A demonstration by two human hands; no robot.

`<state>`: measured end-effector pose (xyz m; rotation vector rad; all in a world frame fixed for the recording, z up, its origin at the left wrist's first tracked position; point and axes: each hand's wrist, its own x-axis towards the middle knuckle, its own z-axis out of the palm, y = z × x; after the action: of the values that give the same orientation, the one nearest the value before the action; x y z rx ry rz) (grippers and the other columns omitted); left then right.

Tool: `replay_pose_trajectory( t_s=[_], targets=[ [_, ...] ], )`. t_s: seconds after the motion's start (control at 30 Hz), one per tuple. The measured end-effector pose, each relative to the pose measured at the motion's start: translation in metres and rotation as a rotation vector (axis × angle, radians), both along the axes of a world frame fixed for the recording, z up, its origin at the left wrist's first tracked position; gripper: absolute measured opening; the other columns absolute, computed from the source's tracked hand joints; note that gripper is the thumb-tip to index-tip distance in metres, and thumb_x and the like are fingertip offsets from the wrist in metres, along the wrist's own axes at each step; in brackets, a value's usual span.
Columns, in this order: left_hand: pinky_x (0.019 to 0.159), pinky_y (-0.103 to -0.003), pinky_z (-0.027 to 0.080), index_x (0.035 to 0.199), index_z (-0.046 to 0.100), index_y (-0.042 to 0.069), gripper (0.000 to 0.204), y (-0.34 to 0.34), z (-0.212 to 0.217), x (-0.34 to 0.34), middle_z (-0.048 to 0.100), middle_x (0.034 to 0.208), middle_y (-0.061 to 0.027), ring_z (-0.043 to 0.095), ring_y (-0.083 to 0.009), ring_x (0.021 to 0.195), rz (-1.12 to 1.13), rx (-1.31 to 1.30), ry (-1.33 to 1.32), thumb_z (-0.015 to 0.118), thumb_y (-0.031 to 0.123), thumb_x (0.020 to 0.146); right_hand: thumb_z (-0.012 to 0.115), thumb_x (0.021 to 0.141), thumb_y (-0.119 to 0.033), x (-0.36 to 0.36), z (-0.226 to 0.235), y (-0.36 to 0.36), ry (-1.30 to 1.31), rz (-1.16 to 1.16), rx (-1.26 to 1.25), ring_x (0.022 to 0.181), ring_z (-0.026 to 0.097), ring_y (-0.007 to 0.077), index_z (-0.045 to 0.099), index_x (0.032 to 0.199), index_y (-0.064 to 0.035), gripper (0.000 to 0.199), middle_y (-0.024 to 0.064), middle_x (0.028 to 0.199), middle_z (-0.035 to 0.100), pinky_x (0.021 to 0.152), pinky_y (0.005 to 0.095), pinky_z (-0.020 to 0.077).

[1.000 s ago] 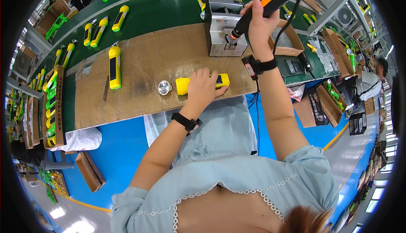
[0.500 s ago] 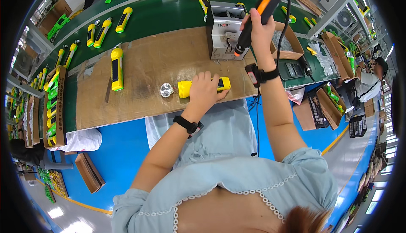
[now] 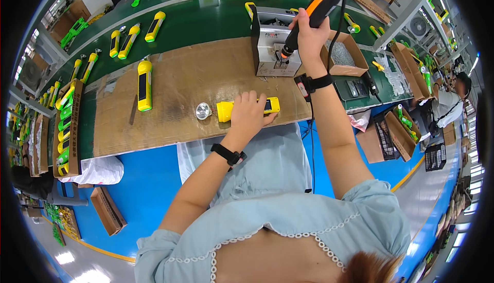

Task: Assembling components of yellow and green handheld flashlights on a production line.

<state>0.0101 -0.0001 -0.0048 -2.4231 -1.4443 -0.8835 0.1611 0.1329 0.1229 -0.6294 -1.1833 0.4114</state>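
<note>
My left hand [image 3: 248,112] is wrapped over a yellow flashlight [image 3: 224,112] lying on its side on the cardboard sheet [image 3: 180,77]. Just left of its head end rests a round silver reflector [image 3: 203,111]. In my right hand [image 3: 312,36] is a black and orange electric screwdriver [image 3: 320,6], tilted with its tip down. That tip meets the front outlet of a grey metal screw feeder box [image 3: 267,51]; whether a screw sits on the bit is too small to tell. Another yellow flashlight [image 3: 144,85] lies on the left part of the cardboard.
Several yellow flashlights [image 3: 129,41] lie on the green bench [image 3: 206,15] beyond. A carton of small screws [image 3: 343,54] stands right of the feeder, beside a dark tray-like device [image 3: 351,87]. A carton of yellow and green flashlights [image 3: 75,129] is at the left edge. A black cable hangs by my right arm.
My right hand has moved the screwdriver slightly left and up, bringing its tip to the feeder's front outlet. My left hand stays on the flashlight.
</note>
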Motion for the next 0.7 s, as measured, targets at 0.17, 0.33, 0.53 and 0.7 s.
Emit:
replay_pose_trajectory(
  t_s=[0.17,0.33,0.53,0.7],
  targets=[
    [0.070,-0.036,0.040,0.094,0.059,0.007,0.050,-0.002,-0.001,-0.001,0.052,0.083,-0.0092,0.051,-0.0258,0.079,-0.006,-0.016,0.002,0.071,0.047,0.067,0.070,0.083,-0.016,-0.003,0.006,-0.004,-0.011,0.110,-0.079,0.050,0.056,0.0102,0.051,0.087,-0.0008,0.025,0.0045,0.067,0.061,0.047,0.0230,0.0446],
    [0.069,-0.036,0.039,0.093,0.060,0.008,0.048,-0.003,-0.001,-0.001,0.052,0.082,-0.0087,0.051,-0.0254,0.078,-0.002,-0.006,0.005,0.071,0.047,0.067,0.065,0.087,-0.018,0.000,0.003,-0.038,0.026,0.233,-0.205,0.050,0.056,0.0118,0.050,0.087,-0.0021,0.022,0.0054,0.065,0.059,0.046,0.0239,0.0452],
    [0.067,-0.035,0.039,0.091,0.060,0.008,0.047,-0.001,-0.001,0.000,0.051,0.080,-0.0078,0.051,-0.0246,0.076,0.011,-0.006,0.025,0.071,0.048,0.067,0.063,0.087,-0.020,0.002,-0.013,-0.073,0.076,0.340,-0.168,0.055,0.058,0.0146,0.048,0.091,-0.0019,0.024,0.0081,0.068,0.059,0.051,0.0263,0.0483],
    [0.066,-0.035,0.039,0.088,0.060,0.008,0.046,0.002,-0.002,0.000,0.050,0.078,-0.0074,0.050,-0.0241,0.075,0.021,-0.013,0.039,0.070,0.048,0.067,0.062,0.087,-0.028,0.000,-0.019,-0.082,0.039,0.308,-0.177,0.056,0.058,0.0164,0.048,0.094,-0.0011,0.031,0.0096,0.070,0.059,0.053,0.0279,0.0490]
  ],
)
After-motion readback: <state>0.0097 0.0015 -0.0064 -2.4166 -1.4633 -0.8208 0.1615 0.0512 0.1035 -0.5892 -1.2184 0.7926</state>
